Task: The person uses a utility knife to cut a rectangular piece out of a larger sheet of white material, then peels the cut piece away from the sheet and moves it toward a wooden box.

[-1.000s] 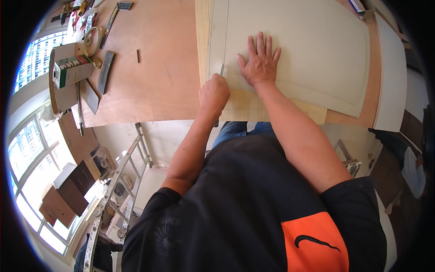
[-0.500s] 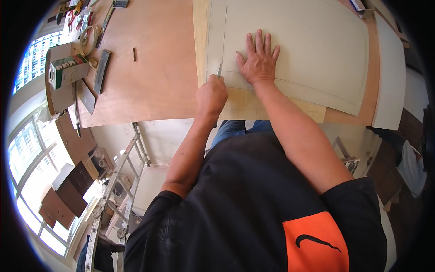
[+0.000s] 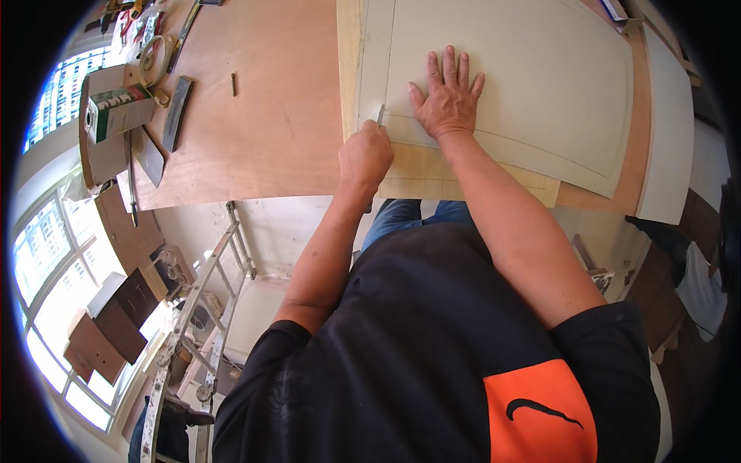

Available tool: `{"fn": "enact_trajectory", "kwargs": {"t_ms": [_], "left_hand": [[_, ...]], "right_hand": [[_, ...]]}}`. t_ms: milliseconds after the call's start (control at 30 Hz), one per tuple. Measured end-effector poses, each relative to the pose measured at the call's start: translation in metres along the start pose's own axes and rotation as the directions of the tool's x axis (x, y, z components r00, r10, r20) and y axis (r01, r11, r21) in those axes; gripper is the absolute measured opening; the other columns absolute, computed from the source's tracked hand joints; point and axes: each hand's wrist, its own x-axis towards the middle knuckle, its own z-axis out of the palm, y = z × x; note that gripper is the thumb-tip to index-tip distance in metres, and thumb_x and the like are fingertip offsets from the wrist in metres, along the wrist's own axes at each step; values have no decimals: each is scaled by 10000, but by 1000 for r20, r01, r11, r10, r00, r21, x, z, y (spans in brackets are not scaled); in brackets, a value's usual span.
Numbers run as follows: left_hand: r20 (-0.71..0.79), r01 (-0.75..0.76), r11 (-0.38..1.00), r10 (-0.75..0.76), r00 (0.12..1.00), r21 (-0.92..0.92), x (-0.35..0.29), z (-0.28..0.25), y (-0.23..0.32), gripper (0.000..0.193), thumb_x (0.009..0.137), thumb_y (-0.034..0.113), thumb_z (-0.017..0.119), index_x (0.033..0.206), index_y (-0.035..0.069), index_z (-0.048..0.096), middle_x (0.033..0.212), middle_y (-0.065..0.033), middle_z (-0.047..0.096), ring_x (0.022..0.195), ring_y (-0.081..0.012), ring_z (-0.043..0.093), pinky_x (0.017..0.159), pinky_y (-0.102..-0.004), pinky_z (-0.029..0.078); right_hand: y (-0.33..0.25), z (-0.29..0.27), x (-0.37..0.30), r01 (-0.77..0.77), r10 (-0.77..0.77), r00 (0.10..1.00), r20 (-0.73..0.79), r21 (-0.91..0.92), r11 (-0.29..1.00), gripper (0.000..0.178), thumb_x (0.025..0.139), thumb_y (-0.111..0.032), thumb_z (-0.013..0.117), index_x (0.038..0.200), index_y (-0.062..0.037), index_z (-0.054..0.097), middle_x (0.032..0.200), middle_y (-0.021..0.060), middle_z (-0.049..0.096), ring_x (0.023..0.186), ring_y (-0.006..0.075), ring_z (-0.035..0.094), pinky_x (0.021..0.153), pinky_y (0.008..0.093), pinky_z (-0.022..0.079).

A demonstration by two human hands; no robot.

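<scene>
Sheet is marked, its side strip not yet parted, I judge; left hand grips knife, right hand lies spread flat.

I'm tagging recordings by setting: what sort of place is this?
Likely a room being renovated, used as a makeshift workshop: a metal ladder stands near a large window, and a pale sheet marked with lines lies over the wooden worktop.

L hand fisted, upper ctr; R hand palm-down, fingers spread, slightly higher & to rt; bare forearms angled up/inward.
</scene>
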Motion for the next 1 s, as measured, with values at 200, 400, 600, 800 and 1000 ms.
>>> {"fn": "enact_trajectory", "kwargs": {"t_ms": [200,400,600,800,1000], "left_hand": [[-44,-35,999,35,998,-7,0,5,-4,329,985,294,484,918,-11,587,810,-305,659,796,-498,637,738,-580,489],[-65,-62,998,61,996,-13,6,1,-1,314,979,280,501,894,-12,581,779,-300,654,770,-499,636,712,-580,495],[-18,-41,999,41,999,6,2,-1,-3,323,976,289,504,904,-15,585,792,-301,657,782,-498,639,718,-580,497],[-9,-15,1000,15,1000,-2,2,4,-2,332,979,300,496,919,-12,592,810,-300,666,791,-492,646,736,-573,503],[-28,-29,999,29,999,21,-1,4,-5,318,985,295,497,910,0,591,791,-280,672,778,-472,657,730,-555,511]], "right_hand": [[0,-2,-1,2,-2,999,32,-7,1000,703,957,-563,444,1540,-182,348,1642,84,217,1516,315,149,1194,615,87],[2,-6,0,8,-9,1000,13,45,999,695,951,-537,484,1531,-173,366,1632,96,246,1505,338,183,1176,628,126],[1,-9,-2,4,-5,1000,18,43,999,695,942,-535,500,1521,-167,390,1631,100,248,1504,344,184,1174,632,128],[0,-6,6,1,-2,1000,7,36,999,690,944,-538,481,1523,-176,385,1634,92,235,1512,328,160,1188,630,99],[-1,-3,3,-6,4,1000,29,40,999,696,950,-554,463,1529,-179,374,1643,86,212,1519,320,137,1192,624,83]]}}
